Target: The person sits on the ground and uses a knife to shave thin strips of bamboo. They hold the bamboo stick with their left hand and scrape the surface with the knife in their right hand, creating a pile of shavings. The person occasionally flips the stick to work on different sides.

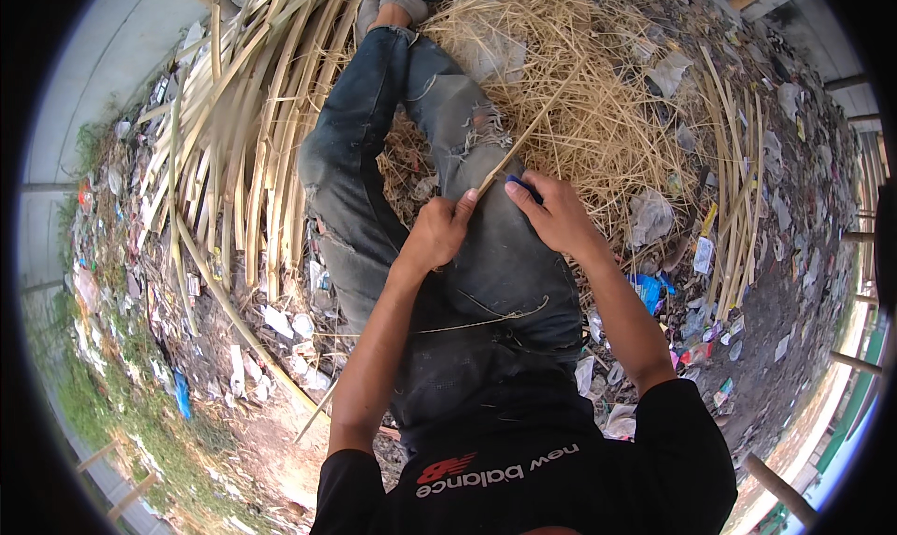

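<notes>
Seated on the ground, I have my legs in torn dark jeans (509, 255) stretched out in front of me. A thin bamboo strip (534, 129) slants over my right thigh, its far end reaching above the shavings. My left hand (437, 230) is closed on the near end of this strip, thumb pressed along it. My right hand (559, 219) is closed around a small tool with a blue handle (525, 189), right beside the strip. Its blade or working edge is hidden by the fingers and cannot be made out. A fine loose sliver (500, 319) lies across my lap.
A heap of straw-coloured shavings (589, 96) spreads ahead of my legs. Long split bamboo strips (271, 152) are piled at the left, with a smaller bundle (738, 189) at the right. Scattered litter covers the ground, including a blue wrapper (646, 290). A pale wall (79, 96) stands far left.
</notes>
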{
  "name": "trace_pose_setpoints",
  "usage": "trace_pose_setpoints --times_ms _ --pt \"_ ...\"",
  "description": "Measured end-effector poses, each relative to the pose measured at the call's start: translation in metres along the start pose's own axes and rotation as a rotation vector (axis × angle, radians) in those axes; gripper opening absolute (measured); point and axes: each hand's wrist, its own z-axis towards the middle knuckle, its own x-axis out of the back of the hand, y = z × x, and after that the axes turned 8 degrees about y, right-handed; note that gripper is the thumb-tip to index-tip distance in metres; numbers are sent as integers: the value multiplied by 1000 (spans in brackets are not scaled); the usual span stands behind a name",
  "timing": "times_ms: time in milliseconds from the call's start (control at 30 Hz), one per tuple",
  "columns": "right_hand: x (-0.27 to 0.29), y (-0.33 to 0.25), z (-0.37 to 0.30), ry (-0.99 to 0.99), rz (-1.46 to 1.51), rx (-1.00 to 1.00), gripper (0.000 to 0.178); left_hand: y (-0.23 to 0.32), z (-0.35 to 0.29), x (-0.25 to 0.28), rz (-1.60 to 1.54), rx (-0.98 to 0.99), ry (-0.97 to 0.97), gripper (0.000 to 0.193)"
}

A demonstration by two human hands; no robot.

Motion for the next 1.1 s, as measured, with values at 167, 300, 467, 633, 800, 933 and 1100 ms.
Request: trace_pose_setpoints --times_ms 167,300,467,633,800,933,1100 --pt "-18 -29 -4 -107 -295 0 49 2 -1 4 -23 17 -22 71" --pt "-7 15 24 109 -329 -67 52 -4 -13 8 67 -81 5 71" --pt "6 -2 12 -96 -231 -48 52 8 -16 10 116 -113 -19 68" --pt "-4 15 18 -54 -251 -2 53 1 -22 12 121 -160 5 65" --pt "42 73 53 99 -235 -231 55 -4 -33 29 144 -254 10 62" --pt "-4 21 11 -49 -218 53 54 -5 -31 26 155 -193 -16 60" --pt "28 56 49 96 -244 -144 54 -19 -45 53 157 -155 -71 59"
